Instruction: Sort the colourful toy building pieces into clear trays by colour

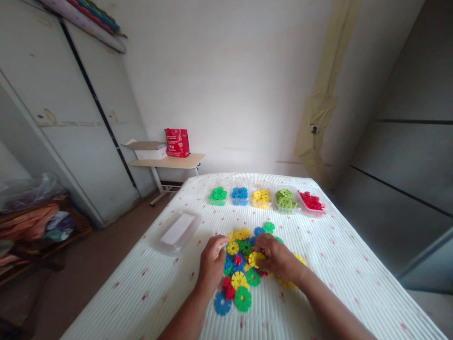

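Observation:
A loose pile of plastic snowflake discs in green, blue and yellow lies before me, with some red blocks (229, 289) among them. My left hand (211, 262) is at the pile's left edge, its fingers curved and the thumb apart from them. Over the right side of the pile is my right hand (278, 256), fingers bent down and closed at a yellow snowflake disc (255, 259). Its fingertips are partly hidden. Closer to me lie a green disc (243, 299) and a blue disc (222, 303).
Clear tubs stand in a row at the back, holding green pieces (218, 194), blue pieces (239, 194), yellow pieces (261, 196), light green pieces (286, 198) and red pieces (311, 200). A clear plastic lid (194, 225) lies left on the white tablecloth (141, 288).

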{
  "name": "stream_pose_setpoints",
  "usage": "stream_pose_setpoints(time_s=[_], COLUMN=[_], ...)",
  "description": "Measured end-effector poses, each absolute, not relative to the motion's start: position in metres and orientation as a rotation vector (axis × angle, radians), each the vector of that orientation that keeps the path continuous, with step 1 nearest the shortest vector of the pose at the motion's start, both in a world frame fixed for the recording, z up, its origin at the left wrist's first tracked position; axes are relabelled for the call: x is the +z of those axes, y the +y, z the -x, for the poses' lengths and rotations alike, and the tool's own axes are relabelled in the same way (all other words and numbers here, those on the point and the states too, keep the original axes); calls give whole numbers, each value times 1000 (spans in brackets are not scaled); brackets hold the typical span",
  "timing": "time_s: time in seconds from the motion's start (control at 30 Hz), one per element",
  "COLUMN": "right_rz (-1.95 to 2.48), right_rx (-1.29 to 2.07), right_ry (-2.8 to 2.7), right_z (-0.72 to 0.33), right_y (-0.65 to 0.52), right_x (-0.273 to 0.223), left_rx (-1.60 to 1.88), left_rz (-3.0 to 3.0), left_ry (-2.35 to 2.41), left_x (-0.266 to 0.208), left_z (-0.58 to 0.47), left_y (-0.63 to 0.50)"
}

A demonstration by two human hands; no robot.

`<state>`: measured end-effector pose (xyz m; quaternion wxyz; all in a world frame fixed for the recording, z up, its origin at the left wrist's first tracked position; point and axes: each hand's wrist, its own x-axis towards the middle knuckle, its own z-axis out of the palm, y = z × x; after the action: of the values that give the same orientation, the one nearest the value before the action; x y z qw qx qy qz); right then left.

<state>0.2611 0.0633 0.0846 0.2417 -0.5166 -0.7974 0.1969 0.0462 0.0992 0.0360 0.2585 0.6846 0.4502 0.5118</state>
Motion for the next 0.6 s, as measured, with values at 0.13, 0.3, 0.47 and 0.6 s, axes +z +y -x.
stream_pose_setpoints(time_s=[0.13, 0.3, 0.47, 0.6], right_rz=[1356, 1488, 1693, 1650], right_rx=[951, 1031, 841, 665], right_ry=[-1718, -1477, -1485, -1372], right_z=[-271, -288, -298, -306], right_y=[69, 83, 114, 137], right_x=[87, 92, 113, 133], left_rx=[1386, 1379, 1370, 1388], left_rz=[-1841, -1847, -1844, -1825], left_ry=[1217, 1226, 1223, 1234], left_x=[36, 30, 24, 26], left_z=[-46, -45, -45, -44], left_y=[100, 102, 103, 104])
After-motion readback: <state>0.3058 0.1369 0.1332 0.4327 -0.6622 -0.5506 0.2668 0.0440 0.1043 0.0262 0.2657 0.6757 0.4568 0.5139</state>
